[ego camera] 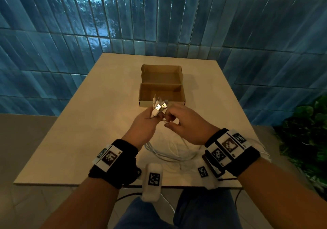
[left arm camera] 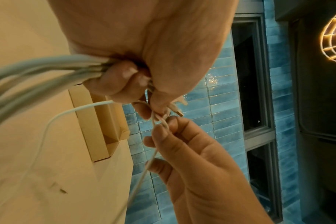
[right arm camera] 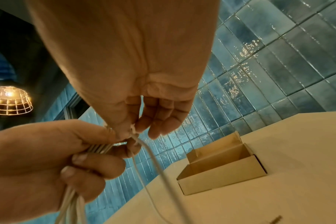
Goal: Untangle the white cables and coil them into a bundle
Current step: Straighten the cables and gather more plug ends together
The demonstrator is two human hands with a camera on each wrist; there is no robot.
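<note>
My left hand [ego camera: 150,118] grips several white cables [ego camera: 169,153] in a fist, their USB plugs [ego camera: 160,107] sticking up above the fingers. The cables' slack hangs down to the table in loose loops between my wrists. In the left wrist view the cable bunch [left arm camera: 40,69] runs out of the curled left hand [left arm camera: 123,78]. My right hand [ego camera: 170,118] pinches one thin cable strand [right arm camera: 144,148] between thumb and forefinger, right beside the left fist. From the right wrist view, the right hand [right arm camera: 134,130] holds that strand just above the left hand [right arm camera: 77,156].
An open brown cardboard box [ego camera: 161,87] stands on the beige table [ego camera: 88,122] just beyond my hands. Blue tiled wall behind. A green plant [ego camera: 307,131] sits at the right. The table's front edge is under my wrists.
</note>
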